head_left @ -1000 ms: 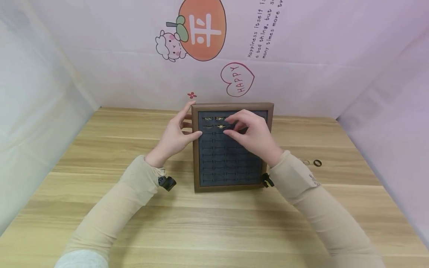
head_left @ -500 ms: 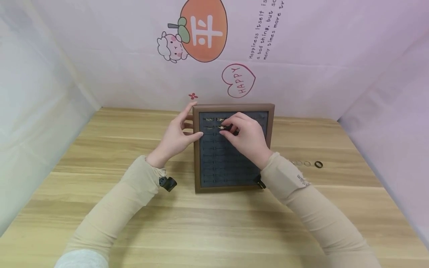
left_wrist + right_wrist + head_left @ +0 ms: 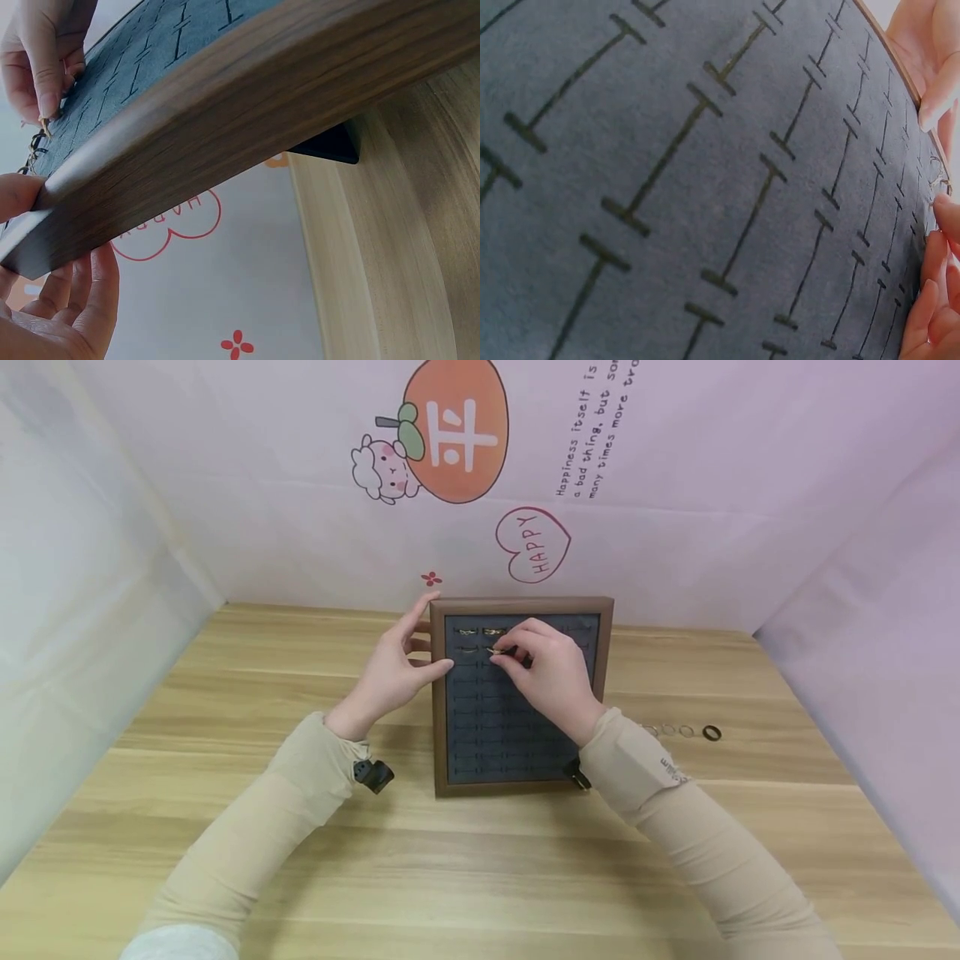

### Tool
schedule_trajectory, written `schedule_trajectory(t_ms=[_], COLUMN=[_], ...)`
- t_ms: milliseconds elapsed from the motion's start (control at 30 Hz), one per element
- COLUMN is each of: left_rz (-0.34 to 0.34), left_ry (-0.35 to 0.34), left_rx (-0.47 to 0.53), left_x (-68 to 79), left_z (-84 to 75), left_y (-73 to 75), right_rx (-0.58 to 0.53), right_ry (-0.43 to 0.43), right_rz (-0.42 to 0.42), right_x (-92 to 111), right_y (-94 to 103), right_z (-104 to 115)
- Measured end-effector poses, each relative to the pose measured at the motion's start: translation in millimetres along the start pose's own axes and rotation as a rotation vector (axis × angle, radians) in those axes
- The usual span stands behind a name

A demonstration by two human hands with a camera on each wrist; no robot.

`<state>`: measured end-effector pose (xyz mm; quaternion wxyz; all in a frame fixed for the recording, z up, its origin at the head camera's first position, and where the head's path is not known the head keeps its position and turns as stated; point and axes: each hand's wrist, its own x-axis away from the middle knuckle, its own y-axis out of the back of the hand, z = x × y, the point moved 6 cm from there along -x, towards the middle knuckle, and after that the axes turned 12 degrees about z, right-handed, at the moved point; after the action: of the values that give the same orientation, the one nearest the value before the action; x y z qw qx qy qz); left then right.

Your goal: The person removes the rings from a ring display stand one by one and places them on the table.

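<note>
A ring display board with a brown wooden frame (image 3: 440, 727) and a dark slotted pad (image 3: 517, 718) stands propped up at the back of the table. My left hand (image 3: 393, 664) grips its upper left side, thumb on the front and fingers behind, as the left wrist view also shows. With thumb and fingertips, my right hand (image 3: 555, 668) pinches a gold ring (image 3: 493, 651) at the second slot of the second row. Above it sits another gold ring (image 3: 493, 632); to the left are two more, a top-row ring (image 3: 467, 632) and a thin second-row ring (image 3: 468, 650).
Right of the board, several thin silvery rings (image 3: 686, 732) and one black ring (image 3: 712, 733) lie in a line on the wood-grain table (image 3: 480, 877). A dark support (image 3: 330, 146) shows behind the board. A printed white sheet (image 3: 675, 552) hangs close behind.
My right hand has shifted slightly left, and its parted thumb and fingers have closed on the gold ring in the second row. My left hand keeps its grip on the frame.
</note>
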<state>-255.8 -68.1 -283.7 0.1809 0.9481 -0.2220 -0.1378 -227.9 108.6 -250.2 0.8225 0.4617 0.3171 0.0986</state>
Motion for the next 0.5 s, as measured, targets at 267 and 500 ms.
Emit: schedule_trajectory(t_ms=[267, 500], left_rz=[-0.001, -0.006], left_ry=[-0.002, -0.016], left_rx=[0.003, -0.004], left_x=[0.1, -1.7], left_z=[2.2, 2.7], left_y=[-0.9, -1.0], right_rx=[-0.139, -0.224], right_ry=[-0.009, -0.026], right_rz=[0.002, 0.002], right_x=[3.0, 5.9], right_y=[0.2, 2.2], right_z=[-6.7, -12.3])
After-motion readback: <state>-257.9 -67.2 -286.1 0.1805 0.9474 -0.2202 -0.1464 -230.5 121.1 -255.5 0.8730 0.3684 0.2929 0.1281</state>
